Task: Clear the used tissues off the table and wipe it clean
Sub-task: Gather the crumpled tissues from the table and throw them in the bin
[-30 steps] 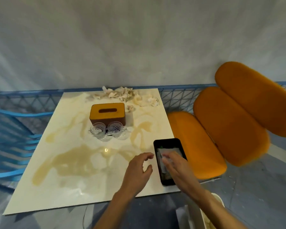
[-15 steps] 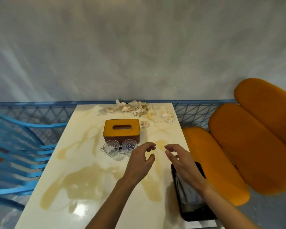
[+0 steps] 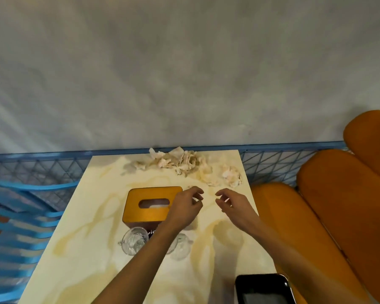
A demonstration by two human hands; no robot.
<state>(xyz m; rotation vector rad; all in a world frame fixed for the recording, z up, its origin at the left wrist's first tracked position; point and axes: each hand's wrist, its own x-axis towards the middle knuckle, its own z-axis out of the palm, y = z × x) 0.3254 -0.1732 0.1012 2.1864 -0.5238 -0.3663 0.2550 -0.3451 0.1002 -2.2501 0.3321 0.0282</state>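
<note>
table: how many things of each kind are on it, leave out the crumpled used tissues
wooden tissue box: 1
glass cups: 2
phone: 1
total: 4

Both bare forearms stretch forward, the left one passing the near right corner of the tissue box [image 3: 149, 212]. The left hand [image 3: 184, 208] hangs at the box's right end, palm down, fingers loosely curled and holding nothing. The right hand [image 3: 235, 208] hangs further right of the box, fingers likewise loosely curled and empty, its fingertips facing the left hand's across a gap.
</note>
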